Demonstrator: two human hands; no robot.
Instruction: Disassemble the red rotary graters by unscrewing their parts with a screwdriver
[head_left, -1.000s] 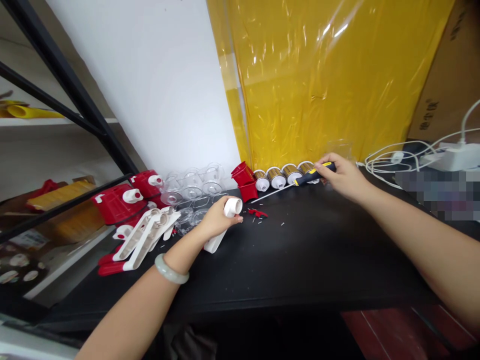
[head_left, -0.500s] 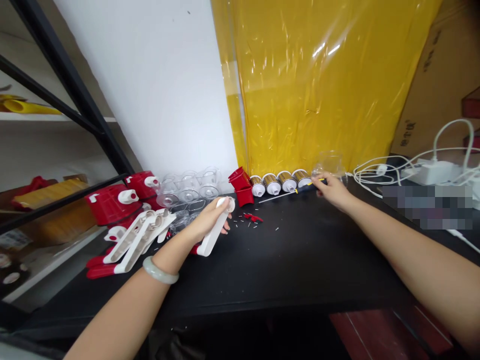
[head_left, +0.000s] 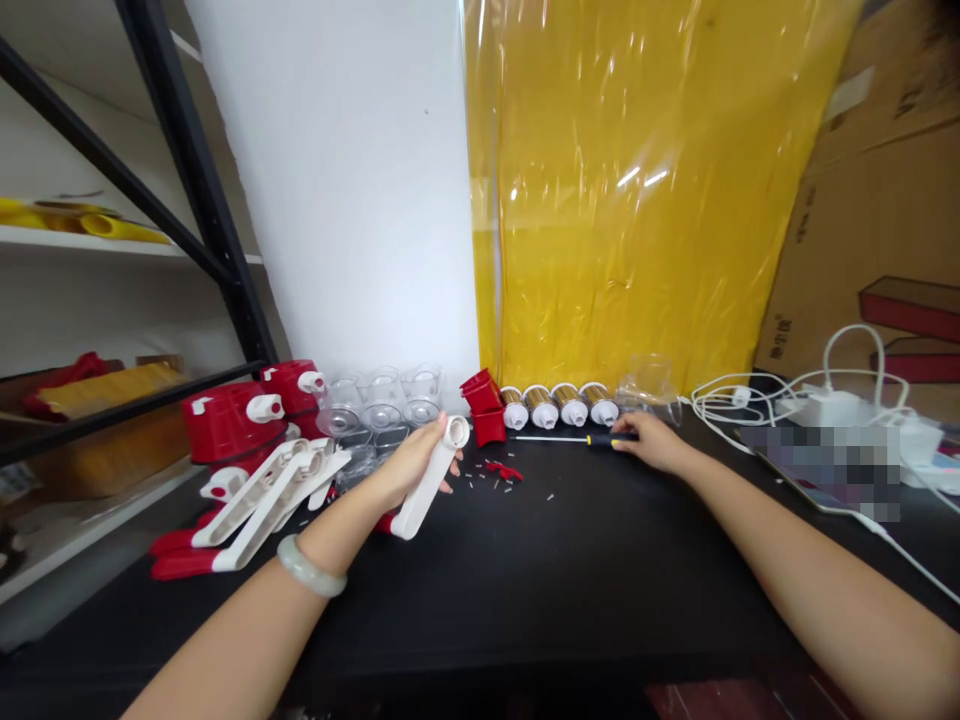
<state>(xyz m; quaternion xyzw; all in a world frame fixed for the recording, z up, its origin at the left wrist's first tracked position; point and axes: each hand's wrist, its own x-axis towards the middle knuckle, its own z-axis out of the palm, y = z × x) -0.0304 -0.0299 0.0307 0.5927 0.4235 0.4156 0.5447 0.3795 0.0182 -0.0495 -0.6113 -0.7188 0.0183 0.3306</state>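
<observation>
My left hand [head_left: 411,466] is closed around a white plastic handle [head_left: 426,492], whose round socket end points up and away from me; a bit of red shows at its lower end. At the back of the table, my right hand [head_left: 654,442] has its fingers on the black and yellow grip of a screwdriver [head_left: 598,440]. The shaft lies level, pointing left, in front of a row of several gold mesh cylinders [head_left: 571,405] with white ends. Small screws [head_left: 550,497] and a red plastic piece [head_left: 504,471] are scattered between my hands.
More white handles with red grips [head_left: 259,510] are piled at left, beside red housings [head_left: 232,420]. Clear plastic cups [head_left: 384,400] and red square parts [head_left: 487,410] line the wall. At right are a tablet [head_left: 817,470], white cables [head_left: 712,410] and a clear piece [head_left: 646,390].
My right hand has lowered the screwdriver from a slant to level on the table. The handle in my left hand has turned slightly, so its socket shows. The camera view has tilted and shifted.
</observation>
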